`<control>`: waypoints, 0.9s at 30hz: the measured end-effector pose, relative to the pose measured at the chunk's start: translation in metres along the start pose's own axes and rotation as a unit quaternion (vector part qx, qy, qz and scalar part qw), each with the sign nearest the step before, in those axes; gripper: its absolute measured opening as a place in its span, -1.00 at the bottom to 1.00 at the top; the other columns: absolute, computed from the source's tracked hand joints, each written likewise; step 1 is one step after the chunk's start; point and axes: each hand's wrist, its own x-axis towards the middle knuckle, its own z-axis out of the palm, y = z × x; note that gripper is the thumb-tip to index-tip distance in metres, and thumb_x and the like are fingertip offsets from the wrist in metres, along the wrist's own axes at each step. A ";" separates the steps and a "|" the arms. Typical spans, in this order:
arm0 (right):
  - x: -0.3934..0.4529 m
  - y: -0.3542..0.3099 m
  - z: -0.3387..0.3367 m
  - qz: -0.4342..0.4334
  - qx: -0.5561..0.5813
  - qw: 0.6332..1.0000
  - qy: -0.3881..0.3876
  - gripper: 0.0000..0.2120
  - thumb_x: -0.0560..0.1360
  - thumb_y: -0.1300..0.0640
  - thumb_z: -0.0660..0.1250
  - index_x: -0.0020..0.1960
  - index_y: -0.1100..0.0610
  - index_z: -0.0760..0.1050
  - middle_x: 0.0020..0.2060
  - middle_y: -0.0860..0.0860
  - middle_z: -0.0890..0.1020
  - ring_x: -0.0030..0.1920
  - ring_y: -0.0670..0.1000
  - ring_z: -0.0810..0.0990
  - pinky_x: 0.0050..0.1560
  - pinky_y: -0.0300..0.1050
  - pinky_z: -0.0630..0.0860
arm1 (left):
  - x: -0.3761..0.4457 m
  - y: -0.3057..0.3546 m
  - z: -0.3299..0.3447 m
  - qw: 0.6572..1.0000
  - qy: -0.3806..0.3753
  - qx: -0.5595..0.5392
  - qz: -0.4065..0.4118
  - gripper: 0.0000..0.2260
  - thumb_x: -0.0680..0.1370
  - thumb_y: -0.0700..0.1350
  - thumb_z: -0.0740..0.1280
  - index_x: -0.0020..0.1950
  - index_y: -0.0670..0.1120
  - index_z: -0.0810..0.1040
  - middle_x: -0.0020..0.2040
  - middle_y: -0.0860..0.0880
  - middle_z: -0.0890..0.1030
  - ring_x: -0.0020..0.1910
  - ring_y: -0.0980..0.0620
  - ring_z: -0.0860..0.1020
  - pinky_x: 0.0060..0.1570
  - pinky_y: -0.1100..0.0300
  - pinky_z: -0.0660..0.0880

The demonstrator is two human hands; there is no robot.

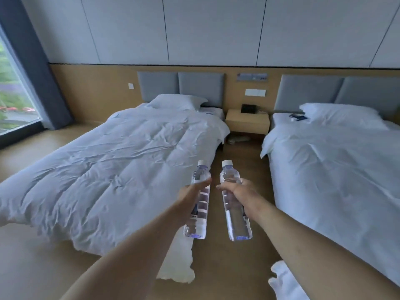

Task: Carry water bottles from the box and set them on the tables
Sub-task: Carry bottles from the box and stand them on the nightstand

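I hold two clear plastic water bottles with white caps, both upright, side by side over the aisle between two beds. My left hand [191, 199] grips the left bottle [198, 221] around its middle. My right hand [239, 194] grips the right bottle [237, 224] just below its shoulder. A wooden bedside table [246, 121] hangs on the far wall between the beds, straight ahead of the bottles. The box is not in view.
A left bed [112, 165] and a right bed [337, 169] with white duvets flank a narrow wooden floor aisle [236, 152]. A dark small box [248, 108] sits on the bedside table, slippers [237, 139] lie under it. A window [13, 100] is at far left.
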 end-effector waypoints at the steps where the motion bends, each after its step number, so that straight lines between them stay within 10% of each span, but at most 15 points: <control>1: 0.022 -0.009 -0.004 0.000 0.007 1.000 0.015 -0.66 0.32 0.14 0.62 0.04 0.13 0.63 -0.26 0.12 0.74 -0.26 0.15 0.74 -0.21 0.08 0.71 | 0.025 0.015 0.006 1.000 -0.018 0.004 0.000 -0.48 0.40 0.27 0.52 0.10 -0.14 0.64 -0.14 -0.16 0.72 -0.41 -0.01 0.65 -0.44 0.24 0.53; 7: 0.119 -0.053 -0.026 0.007 0.026 0.998 0.062 -0.58 0.31 0.06 0.60 0.12 0.08 0.60 -0.15 0.13 0.77 -0.13 0.19 0.77 0.02 0.28 0.68 | 0.140 0.086 0.044 0.995 -0.098 0.025 -0.003 -0.47 0.40 0.28 0.51 0.09 -0.13 0.63 -0.09 -0.16 0.74 -0.26 -0.07 0.70 -0.27 0.14 0.58; 27: 0.489 -0.164 -0.183 0.018 0.010 0.993 0.120 -0.60 0.36 -0.04 0.59 0.12 0.03 0.56 -0.09 0.07 0.72 -0.09 0.10 0.73 -0.03 0.03 0.69 | 0.487 0.245 0.229 0.990 -0.118 0.072 0.003 -0.47 0.44 0.33 0.47 0.14 -0.07 0.55 -0.02 -0.14 0.69 -0.09 -0.11 0.69 0.07 -0.07 0.62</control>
